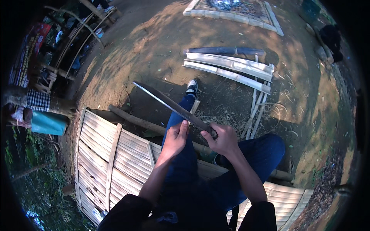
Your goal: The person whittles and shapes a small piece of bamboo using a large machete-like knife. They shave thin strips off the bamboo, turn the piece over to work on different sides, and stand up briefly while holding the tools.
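Observation:
A long machete lies across the space before me, its tip pointing to the far left and its lower edge bright. My right hand is wrapped round its dark handle, which the fingers mostly cover. Close to the middle of the blade, my left hand is closed with the thumb on top. It grips a short pale bamboo strip, which passes beneath the blade and shows again on its far side. The strip's lower end is hidden in the left hand.
I sit on a bamboo-slat platform edged by a round pole. Split bamboo lengths and a dark bamboo pole lie ahead on thin rails, beside shavings. Farther off is a block-edged fire pit.

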{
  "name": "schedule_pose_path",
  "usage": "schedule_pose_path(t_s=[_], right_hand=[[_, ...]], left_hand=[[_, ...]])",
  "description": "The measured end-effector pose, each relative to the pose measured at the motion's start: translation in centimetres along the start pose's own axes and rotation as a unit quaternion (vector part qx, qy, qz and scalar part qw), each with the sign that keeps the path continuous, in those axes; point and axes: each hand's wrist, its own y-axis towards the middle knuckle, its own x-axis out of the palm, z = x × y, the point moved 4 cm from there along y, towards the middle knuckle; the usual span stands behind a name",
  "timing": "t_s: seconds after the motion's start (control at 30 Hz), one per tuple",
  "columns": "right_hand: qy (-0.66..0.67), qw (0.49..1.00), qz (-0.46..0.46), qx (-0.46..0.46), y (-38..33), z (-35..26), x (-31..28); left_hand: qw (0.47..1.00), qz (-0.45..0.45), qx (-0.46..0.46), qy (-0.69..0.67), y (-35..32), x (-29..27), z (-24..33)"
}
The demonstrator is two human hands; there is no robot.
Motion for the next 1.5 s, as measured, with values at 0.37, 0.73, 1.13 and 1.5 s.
schedule_pose_path(t_s=[0.37,0.73,1.13,1.5], right_hand=[[-0.11,0.987,0.087,-0.074,-1.2,0.7,-0.8],[-0.09,0.992,0.076,-0.034,0.1,3.0,-2.0],[0.264,0.95,0.15,0.069,-0.8,3.7,-4.9],[0.009,0.984,0.136,-0.118,-1.0,0.5,-4.5]], left_hand=[[0.999,0.033,0.035,-0.019,-1.0,2.7,0.5],[0.994,-0.088,0.031,-0.052,-3.8,3.5,6.0],[0.983,-0.134,-0.028,-0.122,-3.5,2.4,6.2],[0.983,-0.13,0.003,-0.127,-3.7,4.2,4.8]])
